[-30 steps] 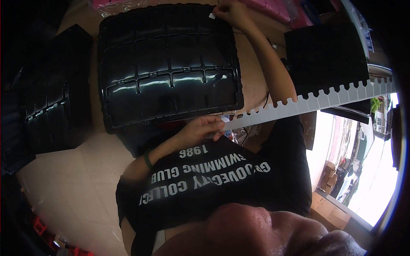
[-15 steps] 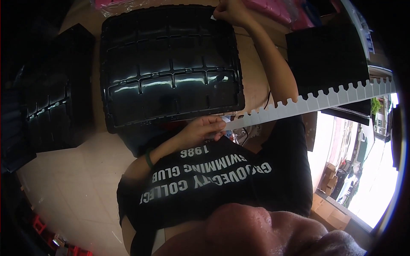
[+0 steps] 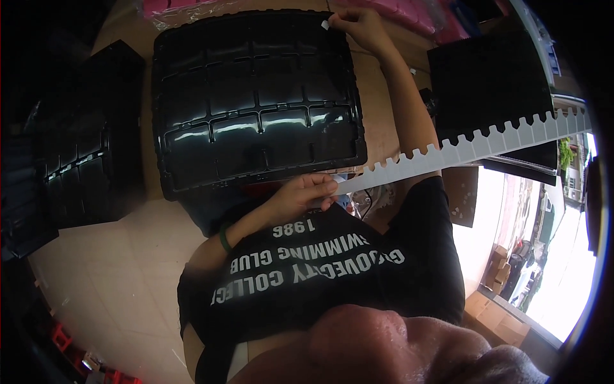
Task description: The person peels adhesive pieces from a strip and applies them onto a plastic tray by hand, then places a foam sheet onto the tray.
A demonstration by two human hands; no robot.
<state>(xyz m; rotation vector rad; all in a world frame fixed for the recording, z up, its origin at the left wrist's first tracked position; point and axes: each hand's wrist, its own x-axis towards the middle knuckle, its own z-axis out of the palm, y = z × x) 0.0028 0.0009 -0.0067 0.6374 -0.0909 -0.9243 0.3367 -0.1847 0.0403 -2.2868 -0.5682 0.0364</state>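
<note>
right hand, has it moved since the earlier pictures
Yes, slightly: the right hand has shifted rightward, toward the black panel at that side of the view.

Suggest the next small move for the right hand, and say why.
Probably press the small white piece against the black tray with the right hand: its fingertips are at the piece by the tray's far right corner, though whether it is already stuck there I cannot tell. The left hand holds the notched grey strip clear of that corner.
</note>
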